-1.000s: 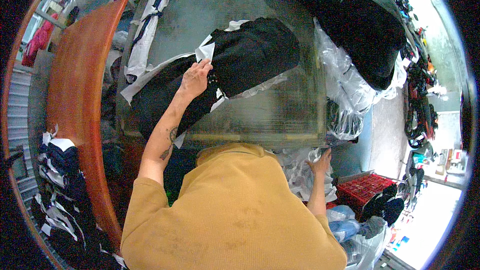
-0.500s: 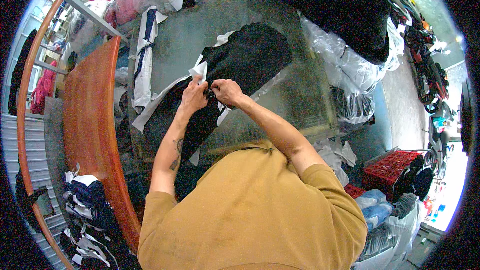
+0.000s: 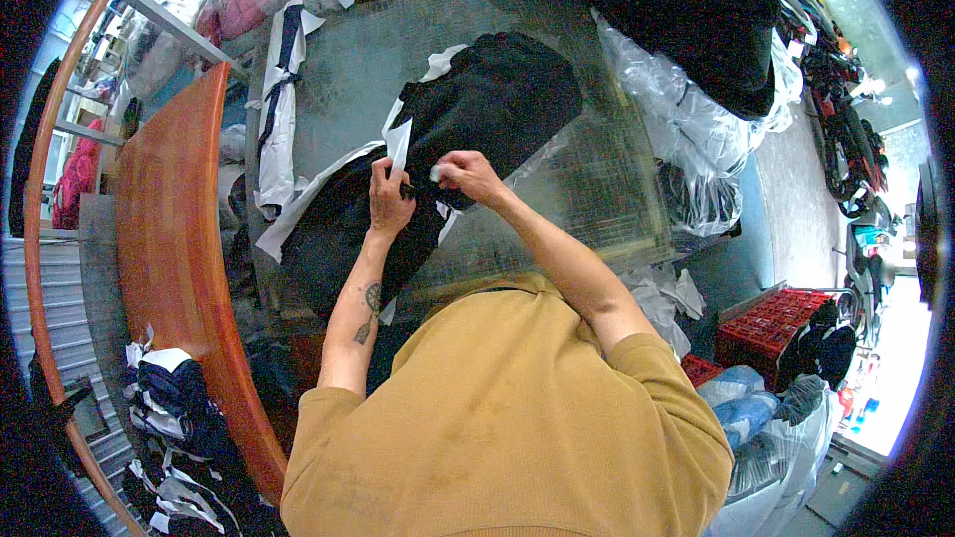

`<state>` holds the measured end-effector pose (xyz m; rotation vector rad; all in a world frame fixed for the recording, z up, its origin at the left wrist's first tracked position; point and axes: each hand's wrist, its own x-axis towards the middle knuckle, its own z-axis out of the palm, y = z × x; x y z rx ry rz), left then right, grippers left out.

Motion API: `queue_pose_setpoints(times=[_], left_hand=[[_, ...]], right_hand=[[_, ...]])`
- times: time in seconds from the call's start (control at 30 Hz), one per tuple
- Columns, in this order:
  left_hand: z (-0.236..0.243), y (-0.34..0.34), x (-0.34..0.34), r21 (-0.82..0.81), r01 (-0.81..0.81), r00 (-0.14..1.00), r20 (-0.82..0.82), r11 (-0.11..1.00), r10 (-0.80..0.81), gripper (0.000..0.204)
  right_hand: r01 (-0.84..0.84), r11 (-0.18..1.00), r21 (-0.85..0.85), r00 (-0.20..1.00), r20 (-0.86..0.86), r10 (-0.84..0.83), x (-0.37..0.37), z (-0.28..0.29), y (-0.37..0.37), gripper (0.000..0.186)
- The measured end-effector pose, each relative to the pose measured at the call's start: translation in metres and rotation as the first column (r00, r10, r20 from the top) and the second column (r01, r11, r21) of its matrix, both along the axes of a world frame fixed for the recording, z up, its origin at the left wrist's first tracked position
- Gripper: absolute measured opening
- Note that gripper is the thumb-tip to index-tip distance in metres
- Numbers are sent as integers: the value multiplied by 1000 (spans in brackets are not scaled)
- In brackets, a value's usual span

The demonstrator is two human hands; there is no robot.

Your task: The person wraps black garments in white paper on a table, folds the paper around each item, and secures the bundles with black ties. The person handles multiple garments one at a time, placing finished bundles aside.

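Note:
A large piece of black fabric [image 3: 497,99] lies across the table, with white backing strips along its left edge. My left hand [image 3: 391,201] is closed at the middle of the fabric, gripping a small black bunch of it. Beside its fingertips a white strip [image 3: 399,142] sticks up. Just to the right, apart from the left hand, my right hand [image 3: 476,179] is closed in a pinch over the fabric. A small white scrap [image 3: 436,173] shows at its fingertips. The palm sides of both hands are hidden.
The greenish tabletop [image 3: 597,209] is bordered at left by a rolled white and navy cloth [image 3: 282,129] and an orange-brown panel [image 3: 169,219]. At right lie clear plastic wrapping [image 3: 686,129] and a dark bulky bundle [image 3: 696,20]. A red crate [image 3: 764,333] stands lower right.
My hands have moved apart: the right has drawn slightly right and up, now with a white scrap at its fingers. The left has turned more upright, and the white strip stands taller.

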<state>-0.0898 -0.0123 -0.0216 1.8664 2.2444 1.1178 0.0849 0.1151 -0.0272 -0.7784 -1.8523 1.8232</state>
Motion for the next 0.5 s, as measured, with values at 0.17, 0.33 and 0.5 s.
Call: queue_pose_setpoints(times=[0.17,0.33,0.5], left_hand=[[3,10,-23,-64,97,993,74,993,-92,24],[17,15,-30,-78,252,966,-37,965,-256,28],[61,16,-22,-216,318,883,-287,923,-371,35]], right_hand=[[-5,991,-134,972,232,37,45,-54,-36,37],[68,994,-85,961,274,-43,23,-16,-72,49],[149,989,3,942,303,-143,17,-30,-71,49]])
